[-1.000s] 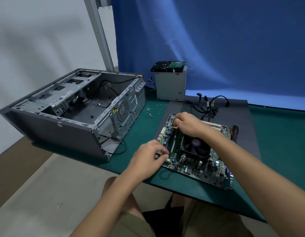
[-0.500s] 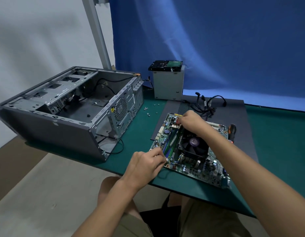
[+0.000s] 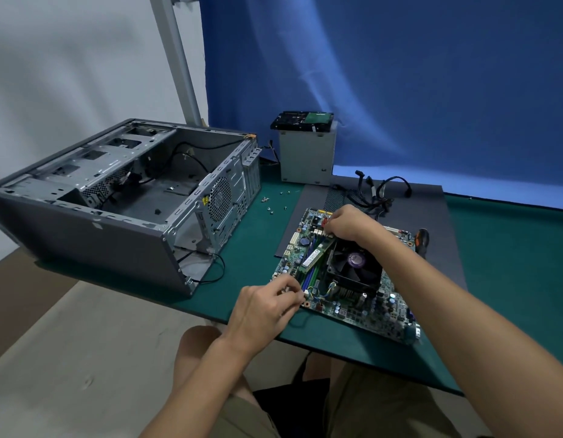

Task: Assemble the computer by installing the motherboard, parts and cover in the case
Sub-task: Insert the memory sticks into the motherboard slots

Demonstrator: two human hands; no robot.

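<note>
Hands (image 3: 264, 306) curled at motherboard (image 3: 362, 309) ends

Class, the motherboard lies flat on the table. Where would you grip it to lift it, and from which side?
Grip the motherboard probably by its bare edges, a hand from each long side: it lies flat, and the fan crowds its top.

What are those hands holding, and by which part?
The right hand grips the memory stick by its far end. The left hand pinches something at the motherboard's near corner; what, cannot be told.
</note>
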